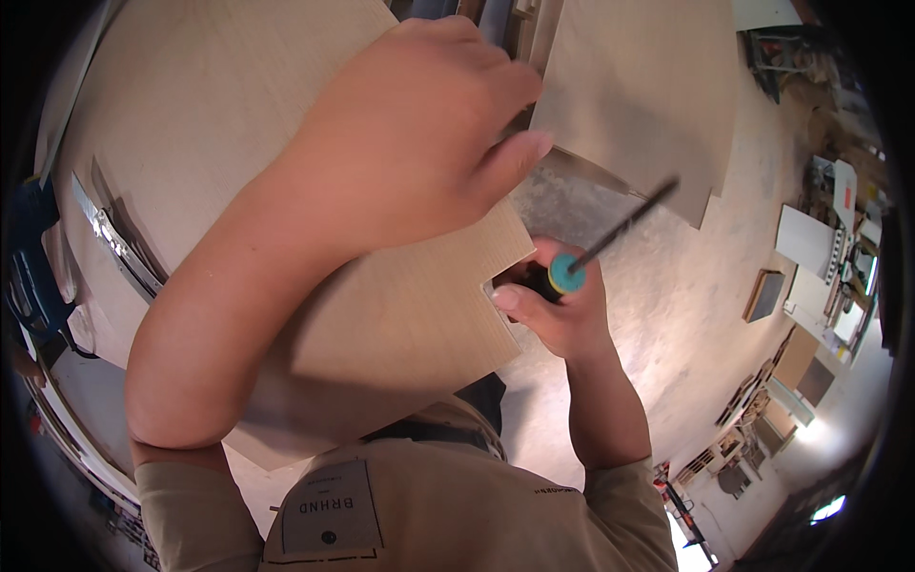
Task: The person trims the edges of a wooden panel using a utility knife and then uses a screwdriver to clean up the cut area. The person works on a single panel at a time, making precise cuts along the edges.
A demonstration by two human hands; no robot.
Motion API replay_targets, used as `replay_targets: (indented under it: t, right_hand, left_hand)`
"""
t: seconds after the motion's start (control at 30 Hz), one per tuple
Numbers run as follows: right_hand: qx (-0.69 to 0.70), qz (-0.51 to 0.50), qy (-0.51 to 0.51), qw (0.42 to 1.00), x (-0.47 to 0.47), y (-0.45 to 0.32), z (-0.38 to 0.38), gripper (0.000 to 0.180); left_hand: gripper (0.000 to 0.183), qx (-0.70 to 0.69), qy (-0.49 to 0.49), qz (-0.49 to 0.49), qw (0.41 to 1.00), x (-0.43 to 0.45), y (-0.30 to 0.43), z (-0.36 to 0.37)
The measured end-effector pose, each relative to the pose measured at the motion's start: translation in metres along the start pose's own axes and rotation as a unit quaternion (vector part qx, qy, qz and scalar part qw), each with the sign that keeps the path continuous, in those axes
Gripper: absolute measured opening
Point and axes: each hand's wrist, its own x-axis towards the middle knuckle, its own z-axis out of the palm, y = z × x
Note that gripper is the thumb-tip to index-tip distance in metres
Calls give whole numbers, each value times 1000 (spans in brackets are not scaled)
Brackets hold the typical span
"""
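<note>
My right hand [561, 314] is closed around the black handle of a screwdriver [622, 225]. Its handle has a teal end, and the dark shaft points up and away to the right. The hand sits at a square notch in the edge of a wood-faced panel [414, 307], with the thumb at the notch. Above the panel, my left hand [436, 121] is raised with its back towards me. Its fingers curl away and the thumb stands out to the right; whether it holds anything is hidden.
A metal utility knife [118, 247] lies on the large board at left, with a blue power tool [32, 250] beyond it. Another board [636, 93] stands at upper right over the concrete floor [679, 300]. Boards and offcuts [772, 400] line the right side.
</note>
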Motion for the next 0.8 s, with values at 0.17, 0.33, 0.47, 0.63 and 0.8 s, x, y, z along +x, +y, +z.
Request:
replay_targets:
  t: [0.17,0.33,0.47,0.63,0.8]
  right_hand:
    - [-138,-3,-9,990,7,30,-15,14]
    - [-265,-155,-44,951,29,50,3,16]
    - [-288,-190,-43,938,39,44,11,13]
    - [-437,-104,-78,890,29,11,6,15]
    - [-493,-29,-121,861,26,-17,0,17]
  left_hand:
    - [25,100,-74,6,992,0,2,-3]
    - [31,137,-79,-1,987,0,4,1]
    - [30,154,-83,-3,985,1,5,4]
    - [24,158,-165,-60,972,3,8,-5]
    - [23,233,-239,-53,941,8,12,-13]
